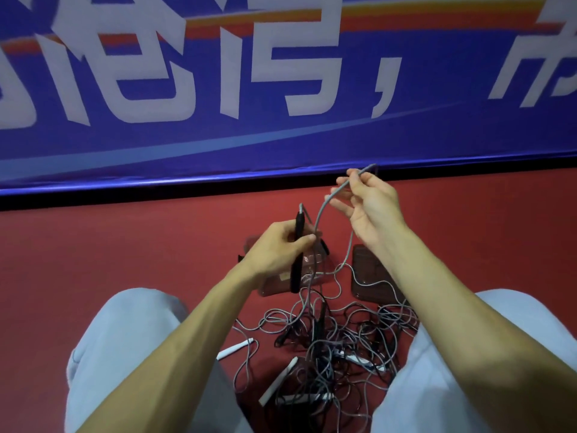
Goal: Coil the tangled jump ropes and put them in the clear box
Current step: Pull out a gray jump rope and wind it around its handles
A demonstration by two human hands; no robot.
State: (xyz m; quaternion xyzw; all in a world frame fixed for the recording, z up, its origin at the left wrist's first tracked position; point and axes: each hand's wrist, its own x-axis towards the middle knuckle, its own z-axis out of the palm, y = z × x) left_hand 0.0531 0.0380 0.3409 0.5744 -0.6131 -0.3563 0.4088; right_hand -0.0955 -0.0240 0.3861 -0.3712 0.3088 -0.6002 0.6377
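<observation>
Your left hand grips a black handle; your right hand pinches the grey rope above the tangle on the floor, near the clear box.

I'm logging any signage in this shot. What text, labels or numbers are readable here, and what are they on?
Blue banner: large white Chinese characters, cropped at the frame's top and edges and blurred, so no word reads whole; only a comma "," is sure.
Clear box: a small pale label, too blurred to read.
Jump ropes and their handles: no readable print.
</observation>
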